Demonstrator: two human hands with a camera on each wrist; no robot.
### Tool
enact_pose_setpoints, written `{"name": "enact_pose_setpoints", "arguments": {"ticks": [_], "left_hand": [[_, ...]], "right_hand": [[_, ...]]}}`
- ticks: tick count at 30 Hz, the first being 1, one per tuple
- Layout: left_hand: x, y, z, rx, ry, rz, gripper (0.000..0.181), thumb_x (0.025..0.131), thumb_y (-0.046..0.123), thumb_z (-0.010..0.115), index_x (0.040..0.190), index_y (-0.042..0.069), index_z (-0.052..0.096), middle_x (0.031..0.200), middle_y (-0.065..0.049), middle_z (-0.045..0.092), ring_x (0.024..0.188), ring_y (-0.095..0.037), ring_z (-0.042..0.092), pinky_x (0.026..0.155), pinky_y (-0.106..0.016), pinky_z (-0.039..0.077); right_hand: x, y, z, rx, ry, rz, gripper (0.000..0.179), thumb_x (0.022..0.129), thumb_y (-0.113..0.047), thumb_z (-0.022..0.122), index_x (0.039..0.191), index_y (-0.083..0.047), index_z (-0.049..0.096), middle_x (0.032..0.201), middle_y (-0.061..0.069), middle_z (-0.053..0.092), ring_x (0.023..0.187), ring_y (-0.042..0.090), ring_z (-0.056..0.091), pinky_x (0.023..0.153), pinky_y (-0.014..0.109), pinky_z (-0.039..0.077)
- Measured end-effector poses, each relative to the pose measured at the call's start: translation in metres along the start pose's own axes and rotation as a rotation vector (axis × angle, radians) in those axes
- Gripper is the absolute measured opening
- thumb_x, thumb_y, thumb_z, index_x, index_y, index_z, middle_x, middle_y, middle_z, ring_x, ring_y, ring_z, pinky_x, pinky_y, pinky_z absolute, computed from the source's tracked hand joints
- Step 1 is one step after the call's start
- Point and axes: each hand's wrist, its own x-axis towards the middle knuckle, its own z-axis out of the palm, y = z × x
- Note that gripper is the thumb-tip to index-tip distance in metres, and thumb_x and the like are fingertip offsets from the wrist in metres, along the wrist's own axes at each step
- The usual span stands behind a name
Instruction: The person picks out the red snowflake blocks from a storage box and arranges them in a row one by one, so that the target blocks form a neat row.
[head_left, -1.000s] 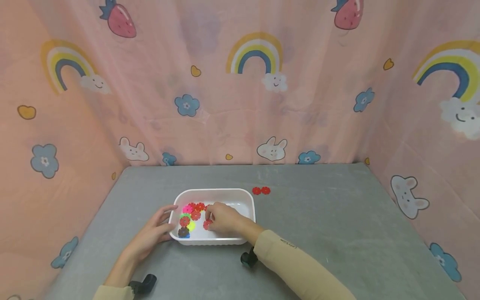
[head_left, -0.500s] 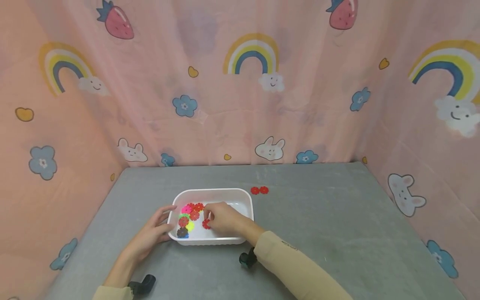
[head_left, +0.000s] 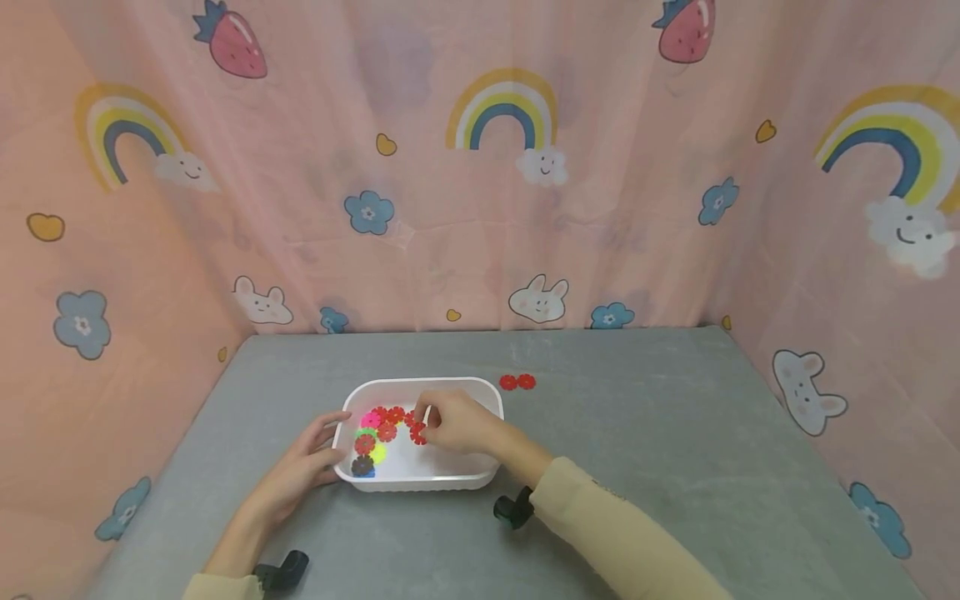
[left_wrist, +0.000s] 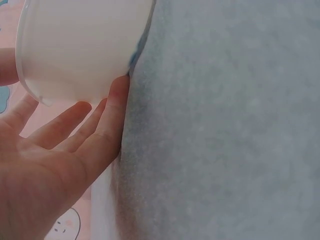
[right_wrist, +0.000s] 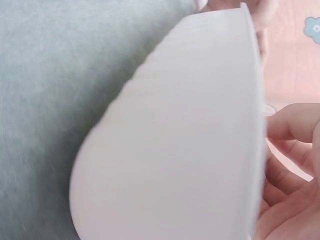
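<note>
A white plastic tray (head_left: 420,483) sits on the grey table with several notched flower-shaped discs in its left half. My left hand (head_left: 303,458) rests against the tray's left end, its fingers fairly straight along the outer wall and rim. In the left wrist view, fingertips (left_wrist: 119,90) touch the low part of the wall. Over the middle of the tray, my right hand (head_left: 457,423) pinches a red notched disc (head_left: 417,433) between thumb and fingers. The right wrist view shows the curled fingers beyond the rim, the disc hidden by the tray wall.
Two red discs (head_left: 517,382) lie side by side on the table just beyond the tray's back right corner. Pink, green, yellow, brown and blue discs lie among the red discs (head_left: 386,432) in the tray. A patterned pink curtain (head_left: 480,250) surrounds the table.
My right hand has risen slightly and moved away from me, taking the pinched red disc with it. My left hand stays at the tray's end.
</note>
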Motion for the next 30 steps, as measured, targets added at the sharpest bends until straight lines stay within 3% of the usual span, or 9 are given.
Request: {"name": "enact_pose_setpoints", "arguments": {"ticks": [8, 16, 30], "left_hand": [[-0.001, 0.000, 0.000, -0.007, -0.007, 0.003, 0.059, 0.100, 0.010, 0.056, 0.154, 0.011, 0.032, 0.161, -0.027, 0.024, 0.135, -0.043, 0.044, 0.096, -0.045, 0.054], [-0.001, 0.002, 0.002, 0.004, 0.008, -0.006, 0.058, 0.100, 0.010, 0.056, 0.154, 0.011, 0.033, 0.161, -0.027, 0.023, 0.136, -0.045, 0.044, 0.096, -0.046, 0.054], [-0.001, 0.005, 0.002, -0.002, 0.007, -0.015, 0.059, 0.100, 0.009, 0.055, 0.153, 0.010, 0.032, 0.159, -0.027, 0.026, 0.135, -0.044, 0.045, 0.096, -0.044, 0.054]], "right_hand": [[-0.009, 0.000, -0.022, 0.008, 0.023, -0.020, 0.015, 0.091, -0.008, 0.071, 0.105, -0.013, 0.067, 0.079, -0.003, 0.060, 0.070, 0.014, 0.057, 0.060, 0.025, 0.050], [-0.018, 0.014, -0.047, 0.056, 0.116, -0.056, 0.014, 0.091, -0.007, 0.069, 0.102, -0.016, 0.066, 0.081, -0.002, 0.060, 0.072, 0.017, 0.057, 0.060, 0.028, 0.052], [-0.027, 0.059, -0.088, 0.092, 0.320, 0.028, 0.019, 0.092, -0.008, 0.068, 0.110, -0.008, 0.066, 0.092, 0.006, 0.063, 0.080, 0.023, 0.059, 0.065, 0.028, 0.056]]}}
